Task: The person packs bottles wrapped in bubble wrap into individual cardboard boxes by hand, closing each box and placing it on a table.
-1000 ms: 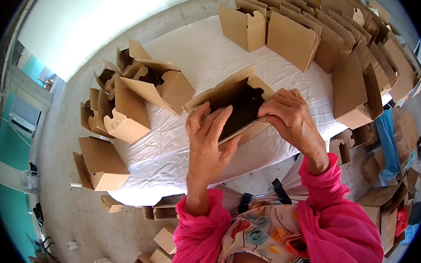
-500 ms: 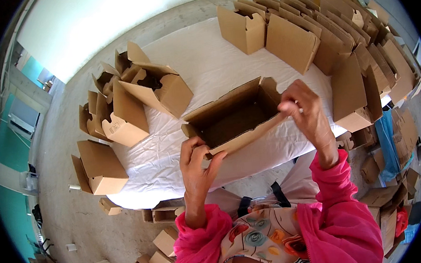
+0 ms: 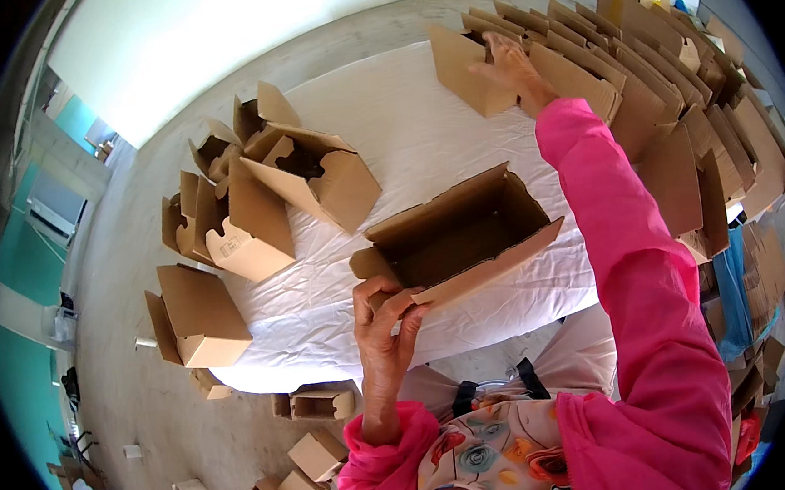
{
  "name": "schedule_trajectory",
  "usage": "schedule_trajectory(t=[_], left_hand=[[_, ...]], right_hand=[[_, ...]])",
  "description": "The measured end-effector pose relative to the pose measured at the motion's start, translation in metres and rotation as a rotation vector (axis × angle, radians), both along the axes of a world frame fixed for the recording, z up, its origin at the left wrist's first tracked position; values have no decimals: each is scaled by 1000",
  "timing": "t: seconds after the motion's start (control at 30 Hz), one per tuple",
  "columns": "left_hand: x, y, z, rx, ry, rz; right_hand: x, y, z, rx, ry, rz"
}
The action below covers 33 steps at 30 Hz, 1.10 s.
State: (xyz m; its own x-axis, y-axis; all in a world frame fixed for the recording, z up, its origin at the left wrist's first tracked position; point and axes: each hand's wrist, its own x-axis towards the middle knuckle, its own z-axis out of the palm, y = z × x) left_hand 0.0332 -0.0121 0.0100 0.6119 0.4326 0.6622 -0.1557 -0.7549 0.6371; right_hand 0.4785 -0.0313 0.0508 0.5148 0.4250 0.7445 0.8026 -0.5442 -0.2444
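In front of me an open-topped cardboard box [image 3: 494, 270] stands on the white cloth, its dark inside facing up. My left hand [image 3: 384, 323] pinches its near left corner, thumb and fingers closed on the cardboard edge. My right arm is stretched far forward. At its end my right hand [image 3: 515, 68], fingers spread, is over the side of another upright cardboard box [image 3: 462, 69] at the far right; whether it touches that box I cannot tell. This box has a tall flat panel and heads the packed rows there.
Tightly packed cardboard boxes [image 3: 650, 81] line the right side of the cloth-covered table [image 3: 384, 127]. Several more boxes [image 3: 259, 227] stand along its left side. On the floor below lie smaller boxes [image 3: 316, 455] and a short pale tube [image 3: 188, 489]. A blue sheet [image 3: 733, 294] hangs at the right.
My right hand has let go of the near box's right end and reached forward to the box at the far right. My left hand keeps its hold.
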Motion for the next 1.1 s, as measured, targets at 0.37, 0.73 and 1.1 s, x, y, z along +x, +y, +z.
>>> schedule_trajectory(t=[0.37, 0.73, 1.1], left_hand=[[1, 5, -2, 13, -29, 2], [-2, -1, -4, 35, -16, 50], [0, 1, -2, 5, 8, 55]], right_hand=[[-44, -41, 26, -97, -58, 251], [62, 26, 8, -353, 283, 210], [113, 45, -40, -755, 572, 47]])
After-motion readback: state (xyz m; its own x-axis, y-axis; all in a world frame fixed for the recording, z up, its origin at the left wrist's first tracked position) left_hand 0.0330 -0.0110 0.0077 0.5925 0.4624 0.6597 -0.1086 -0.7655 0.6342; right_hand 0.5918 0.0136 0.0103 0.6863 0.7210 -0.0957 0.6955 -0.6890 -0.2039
